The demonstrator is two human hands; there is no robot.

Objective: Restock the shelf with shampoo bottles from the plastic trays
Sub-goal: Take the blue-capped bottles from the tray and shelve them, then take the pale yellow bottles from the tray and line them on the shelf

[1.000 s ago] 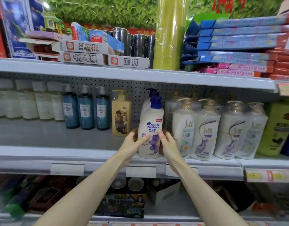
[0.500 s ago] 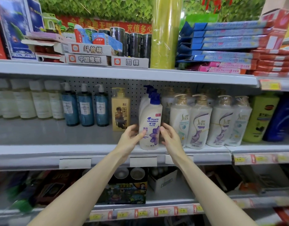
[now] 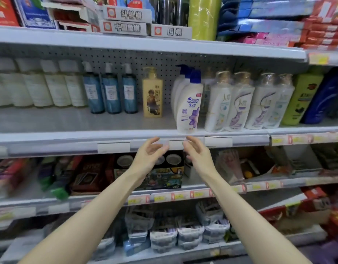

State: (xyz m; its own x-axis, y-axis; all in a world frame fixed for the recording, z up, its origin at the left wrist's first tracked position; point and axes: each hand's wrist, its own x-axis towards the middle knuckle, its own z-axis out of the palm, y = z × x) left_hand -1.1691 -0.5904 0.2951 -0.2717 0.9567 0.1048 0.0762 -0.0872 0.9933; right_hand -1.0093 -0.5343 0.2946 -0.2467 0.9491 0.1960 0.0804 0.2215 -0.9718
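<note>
A white shampoo bottle with a blue pump and purple flower label (image 3: pixel 190 105) stands upright at the front edge of the grey shelf (image 3: pixel 73 137), with similar bottles lined up behind it. My left hand (image 3: pixel 148 154) and my right hand (image 3: pixel 197 154) hover just below that bottle, in front of the shelf's price rail. Both hands are relaxed, fingers loosely spread, and hold nothing. Neither touches the bottle. No plastic tray is in view.
White wrapped bottles (image 3: pixel 240 101) stand right of the shampoo, a yellow bottle (image 3: pixel 152 92) and blue pump bottles (image 3: pixel 111 90) to its left. Bare shelf floor lies in front of those. Boxed games fill the top shelf, packaged goods the lower shelves.
Both hands have let go of the shampoo bottle and dropped back below the shelf edge. The bottle stays standing on the shelf. The view has tilted downward.
</note>
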